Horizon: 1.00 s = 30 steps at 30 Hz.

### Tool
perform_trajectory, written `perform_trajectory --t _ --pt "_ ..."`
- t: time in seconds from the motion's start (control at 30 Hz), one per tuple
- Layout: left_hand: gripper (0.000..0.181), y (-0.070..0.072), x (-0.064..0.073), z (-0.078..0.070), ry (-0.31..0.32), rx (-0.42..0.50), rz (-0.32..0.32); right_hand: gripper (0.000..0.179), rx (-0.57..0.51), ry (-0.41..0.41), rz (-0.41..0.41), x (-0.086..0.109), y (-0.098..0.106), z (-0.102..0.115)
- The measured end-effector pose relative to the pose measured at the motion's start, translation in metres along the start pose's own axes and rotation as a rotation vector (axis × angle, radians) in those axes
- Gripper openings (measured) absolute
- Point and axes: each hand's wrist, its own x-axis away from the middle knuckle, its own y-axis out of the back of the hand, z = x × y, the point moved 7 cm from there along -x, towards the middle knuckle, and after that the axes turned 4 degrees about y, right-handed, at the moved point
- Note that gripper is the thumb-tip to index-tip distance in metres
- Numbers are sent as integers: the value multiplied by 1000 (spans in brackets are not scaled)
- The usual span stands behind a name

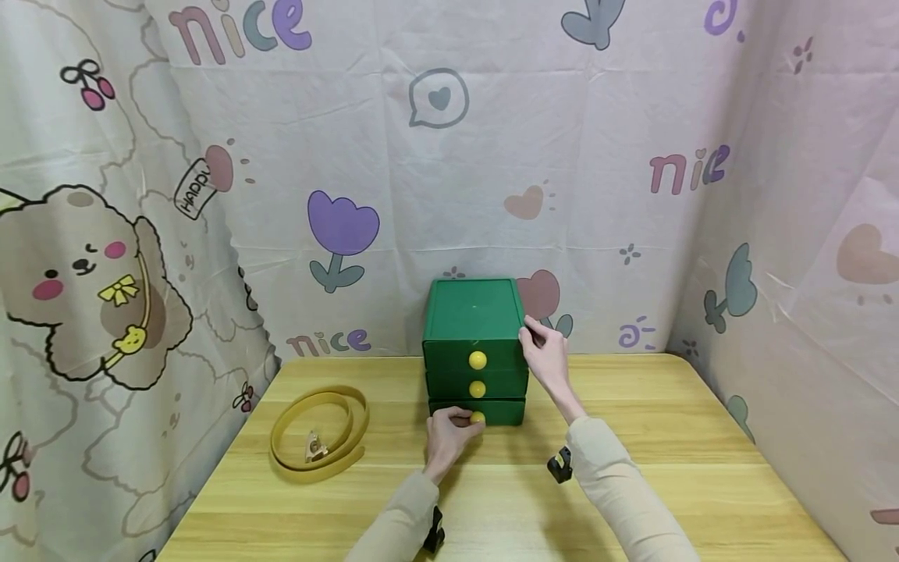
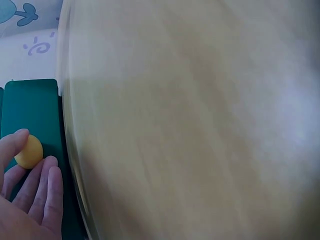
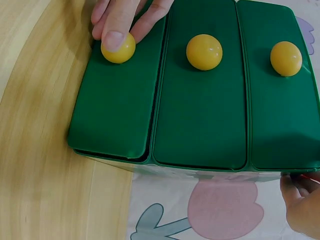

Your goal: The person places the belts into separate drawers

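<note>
A small green cabinet with three stacked drawers stands at the table's back, each drawer bearing a round yellow knob. My left hand pinches the bottom knob between thumb and fingers. In the left wrist view, the thumb lies on one side of this knob and the other fingers spread below it. The bottom drawer shows a thin dark gap along its edge. My right hand rests its fingertips against the cabinet's right side near the top; some fingers are partly hidden in the right wrist view.
A coiled yellow belt with a metal buckle lies on the wooden table, left of the cabinet. Printed curtains hang behind and at both sides.
</note>
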Motion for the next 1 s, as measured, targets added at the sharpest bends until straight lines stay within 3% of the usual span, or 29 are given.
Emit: perform_trajectory --t 1.0 --pt "21 5 22 -1 7 -56 66 37 -11 -2 3 1 1 0"
